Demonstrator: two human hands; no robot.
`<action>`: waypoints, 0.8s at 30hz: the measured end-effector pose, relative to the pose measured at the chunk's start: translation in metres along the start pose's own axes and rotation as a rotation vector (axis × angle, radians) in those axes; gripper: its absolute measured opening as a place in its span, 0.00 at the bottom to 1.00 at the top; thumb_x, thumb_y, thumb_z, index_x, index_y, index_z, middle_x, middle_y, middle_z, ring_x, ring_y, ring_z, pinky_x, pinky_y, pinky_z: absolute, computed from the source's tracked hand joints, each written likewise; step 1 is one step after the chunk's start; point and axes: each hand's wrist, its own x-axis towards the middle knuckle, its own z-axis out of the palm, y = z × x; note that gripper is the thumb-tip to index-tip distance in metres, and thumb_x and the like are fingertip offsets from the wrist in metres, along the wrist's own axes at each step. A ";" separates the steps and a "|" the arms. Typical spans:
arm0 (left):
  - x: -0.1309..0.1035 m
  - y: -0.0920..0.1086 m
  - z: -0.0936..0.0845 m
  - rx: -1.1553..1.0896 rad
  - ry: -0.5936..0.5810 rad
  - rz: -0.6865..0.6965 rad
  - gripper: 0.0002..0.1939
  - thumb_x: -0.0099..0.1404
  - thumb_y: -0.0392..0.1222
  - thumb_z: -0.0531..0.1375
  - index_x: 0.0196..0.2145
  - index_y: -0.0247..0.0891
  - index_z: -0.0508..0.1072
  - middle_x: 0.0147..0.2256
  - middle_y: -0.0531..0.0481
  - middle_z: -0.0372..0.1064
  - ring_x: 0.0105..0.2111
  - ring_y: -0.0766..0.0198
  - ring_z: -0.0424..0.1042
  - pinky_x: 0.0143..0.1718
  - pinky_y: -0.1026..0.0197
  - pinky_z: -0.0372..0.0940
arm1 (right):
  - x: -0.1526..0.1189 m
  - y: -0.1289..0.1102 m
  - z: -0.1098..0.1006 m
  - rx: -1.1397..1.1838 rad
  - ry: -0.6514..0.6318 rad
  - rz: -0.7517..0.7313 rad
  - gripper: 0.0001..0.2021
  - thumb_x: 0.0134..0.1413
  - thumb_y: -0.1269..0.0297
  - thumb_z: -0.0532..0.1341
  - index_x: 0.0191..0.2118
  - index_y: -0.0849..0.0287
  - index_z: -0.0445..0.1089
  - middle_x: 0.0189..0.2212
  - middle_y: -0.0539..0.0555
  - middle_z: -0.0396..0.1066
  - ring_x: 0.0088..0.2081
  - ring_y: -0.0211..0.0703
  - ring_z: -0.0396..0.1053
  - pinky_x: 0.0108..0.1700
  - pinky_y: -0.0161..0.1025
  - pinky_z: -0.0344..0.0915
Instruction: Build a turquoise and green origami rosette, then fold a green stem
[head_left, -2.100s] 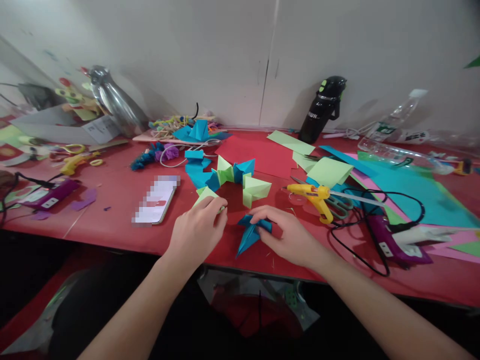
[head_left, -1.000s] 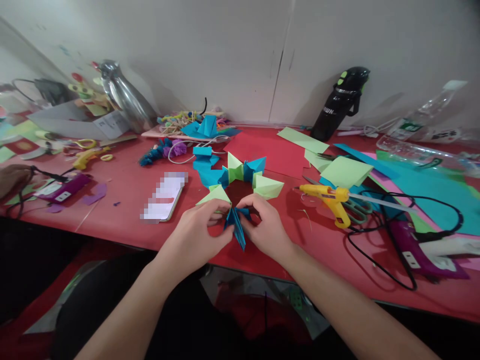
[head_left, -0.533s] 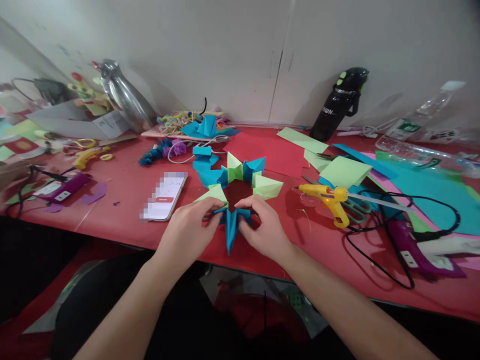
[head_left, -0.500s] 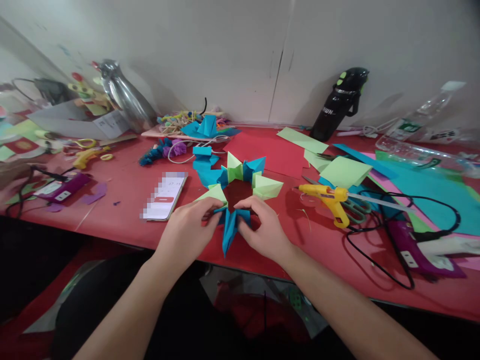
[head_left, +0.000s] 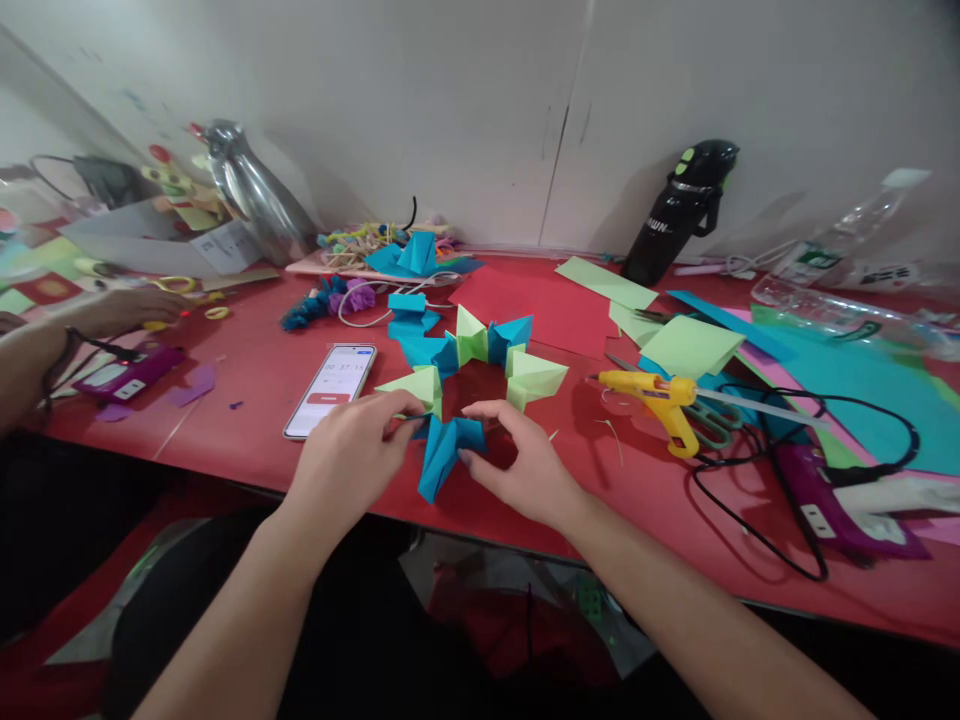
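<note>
On the red table (head_left: 615, 515), the blue folded paper piece (head_left: 442, 455) lies between the two hands, at the near side of a rough ring of folded paper. The left hand (head_left: 341, 455) has its thumb and first finger closed together in a pinch, and between them is the left corner of this blue piece. The right hand (head_left: 525, 465) keeps its thumb and first finger well apart, on two sides of the right corner; the thumb is very close to the paper, but I cannot tell if it touches. In the ring there are also a left light-green piece (head_left: 415, 386), a far-left blue piece (head_left: 431, 352), a far light-green piece (head_left: 472, 340), a far-right blue piece (head_left: 511, 338) and a right light-green piece (head_left: 538, 376). Between the right light-green piece and the near blue piece there is a gap. To the left of the ring lies a phone (head_left: 337, 378) with a timer on its screen. To the right lie a yellow glue gun (head_left: 645, 384) and, partly under it, scissors (head_left: 718, 425). On the far side, a red paper sheet (head_left: 540, 305) lies flat, and a black bottle (head_left: 675, 220) stands near the wall. At the far left, another person's hand (head_left: 124, 308) reaches over the table.
</note>
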 end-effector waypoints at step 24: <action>0.008 -0.022 0.012 -0.378 -0.080 -0.095 0.08 0.63 0.42 0.62 0.41 0.44 0.73 0.37 0.53 0.78 0.36 0.59 0.80 0.40 0.57 0.73 | -0.070 -0.017 -0.101 -0.446 -0.014 0.119 0.10 0.64 0.61 0.59 0.30 0.56 0.67 0.26 0.49 0.67 0.28 0.38 0.64 0.32 0.36 0.61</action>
